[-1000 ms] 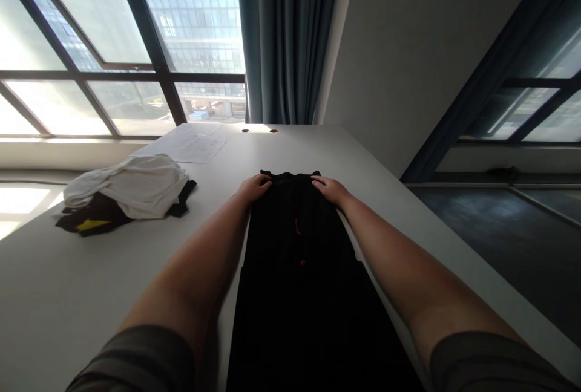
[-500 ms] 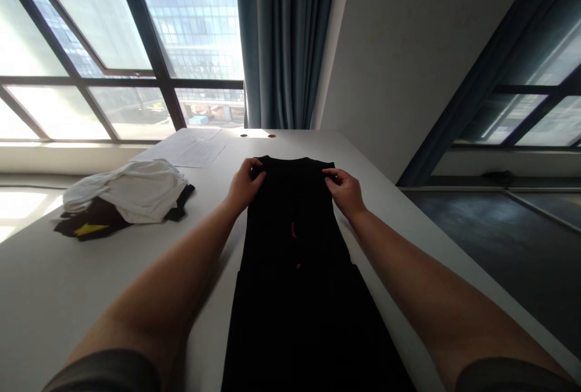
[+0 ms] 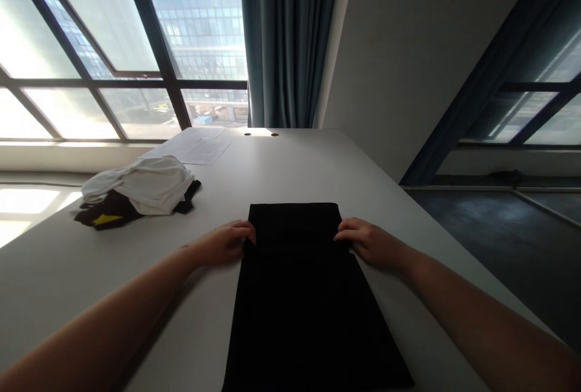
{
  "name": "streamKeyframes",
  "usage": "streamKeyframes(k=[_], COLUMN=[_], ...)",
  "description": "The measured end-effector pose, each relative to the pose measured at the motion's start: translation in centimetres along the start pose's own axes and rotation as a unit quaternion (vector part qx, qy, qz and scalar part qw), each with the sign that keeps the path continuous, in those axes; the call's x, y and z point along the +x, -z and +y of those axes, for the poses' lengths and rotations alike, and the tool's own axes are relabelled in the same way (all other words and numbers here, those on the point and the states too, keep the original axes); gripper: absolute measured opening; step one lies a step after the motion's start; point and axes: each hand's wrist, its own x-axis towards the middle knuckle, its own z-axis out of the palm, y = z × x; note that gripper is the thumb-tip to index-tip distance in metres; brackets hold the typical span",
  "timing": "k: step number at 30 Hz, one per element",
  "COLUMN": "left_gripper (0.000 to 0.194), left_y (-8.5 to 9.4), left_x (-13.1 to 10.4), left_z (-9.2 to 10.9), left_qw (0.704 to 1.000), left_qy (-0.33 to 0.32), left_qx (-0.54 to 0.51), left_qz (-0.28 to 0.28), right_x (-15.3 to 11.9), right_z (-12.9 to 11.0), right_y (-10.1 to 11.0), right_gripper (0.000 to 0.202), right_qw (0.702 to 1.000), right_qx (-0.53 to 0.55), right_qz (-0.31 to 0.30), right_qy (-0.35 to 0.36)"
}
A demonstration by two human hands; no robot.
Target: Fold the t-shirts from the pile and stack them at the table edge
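A black shirt [image 3: 308,313] lies lengthwise on the white table in front of me, narrow and flat. Its far part is folded over toward me, so the far end is now a straight fold. My left hand [image 3: 224,242] pinches the left edge of the folded part, thumb and fingers closed on the cloth. On the opposite edge, my right hand [image 3: 370,242] grips the same layer in a similar pinch. The fingertips are partly hidden by the dark fabric. The shirt's near end runs toward the bottom of the view.
To the left on the white table [image 3: 290,168] sits a heap of clothes, a white garment [image 3: 154,183] over a dark one with a yellow patch [image 3: 109,219]. Sheets of paper [image 3: 200,147] lie behind it. A blue curtain [image 3: 290,47] hangs beyond the far edge.
Both hands have come toward me, bringing the shirt's far end with them and folding it over. The neckline and small red marks seen earlier are now covered.
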Motion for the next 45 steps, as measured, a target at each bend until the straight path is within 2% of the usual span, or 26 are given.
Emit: streamKeyframes(k=[3,5,8,10,11,12,15,17,19,21,23,25,26,28,30,32,35,37,40,43,45], left_gripper=[0.034,0.029,0.026,0.030,0.034,0.040,0.056,0.058,0.056,0.053,0.050,0.049,0.051,0.052,0.054,0.058,0.070,0.072,0.063,0.063,0.072], left_y=[0.6,0.8,-0.1,-1.4,-2.2,-3.0,-4.9,-5.5,-5.5,-5.1,-4.6,-4.3,-4.3,-4.5,-4.7,-5.0,-5.5,-5.8,-5.9,-5.4,-4.9], left_x=[0.1,0.4,1.0,1.7,2.1,2.5,3.6,3.9,3.8,3.1,1.9,0.3,-0.6,-2.1,-3.1,-3.5,-3.4,-3.2,-3.3,-3.8,-4.3], left_z=[0.5,1.2,2.9,4.0,4.3,4.5,3.6,2.8,2.7,3.8,6.0,8.7,10.0,11.8,12.6,13.0,13.8,14.7,15.5,14.9,14.2], left_qw=[0.999,0.999,0.989,0.976,0.974,0.977,0.987,0.985,0.984,0.984,0.984,0.986,0.987,0.987,0.984,0.982,0.980,0.976,0.971,0.972,0.970], left_qy=[-0.013,0.013,0.088,0.082,0.066,0.052,0.065,0.090,0.100,0.091,0.055,-0.007,-0.040,-0.085,-0.089,-0.068,-0.042,-0.024,0.011,0.008,-0.013], left_qx=[-0.041,-0.044,0.052,0.116,0.133,0.143,0.147,0.143,0.140,0.149,0.168,0.169,0.151,0.110,0.092,0.097,0.114,0.135,0.159,0.152,0.148], left_qz=[-0.008,0.009,0.109,0.166,0.170,0.153,0.026,-0.036,-0.050,-0.028,0.001,0.001,-0.020,-0.081,-0.126,-0.144,-0.158,-0.168,-0.178,-0.181,-0.191], right_x=[0.2,0.4,0.9,1.5,1.8,2.1,2.7,2.8,2.7,2.4,1.9,1.2,0.7,-0.1,-0.7,-1.0,-1.3,-1.8,-2.8,-3.3,-3.1], right_z=[0.1,-0.2,-1.2,-2.1,-2.4,-2.6,-2.4,-1.9,-1.8,-2.8,-5.0,-8.0,-9.6,-12.4,-14.4,-15.5,-16.3,-16.7,-16.5,-15.5,-14.6], right_y=[0.4,0.8,0.8,0.1,-0.4,-0.9,-2.3,-2.7,-2.4,-1.7,-0.8,-0.2,-0.1,-0.1,-0.3,-0.4,-0.3,-0.4,-0.6,-0.2,0.9], right_gripper=[0.048,0.043,0.036,0.038,0.042,0.048,0.069,0.072,0.069,0.065,0.058,0.046,0.038,0.027,0.031,0.036,0.038,0.053,0.074,0.079,0.076], right_qw=[1.000,1.000,0.993,0.985,0.986,0.990,0.993,0.987,0.987,0.991,0.997,0.998,0.996,0.984,0.971,0.967,0.966,0.964,0.959,0.956,0.955], right_qx=[-0.021,-0.022,-0.011,0.000,0.009,0.020,0.047,0.049,0.044,0.031,0.007,0.000,0.012,0.057,0.072,0.063,0.047,0.021,-0.046,-0.090,-0.073], right_qz=[-0.008,0.007,0.106,0.152,0.140,0.101,-0.075,-0.136,-0.138,-0.112,-0.077,-0.064,-0.078,-0.154,-0.217,-0.244,-0.255,-0.264,-0.270,-0.248,-0.243], right_qy=[0.009,0.004,-0.041,-0.077,-0.090,-0.095,-0.080,-0.072,-0.075,-0.063,-0.027,0.018,0.034,0.067,0.073,0.049,-0.001,-0.028,-0.073,-0.126,-0.152])
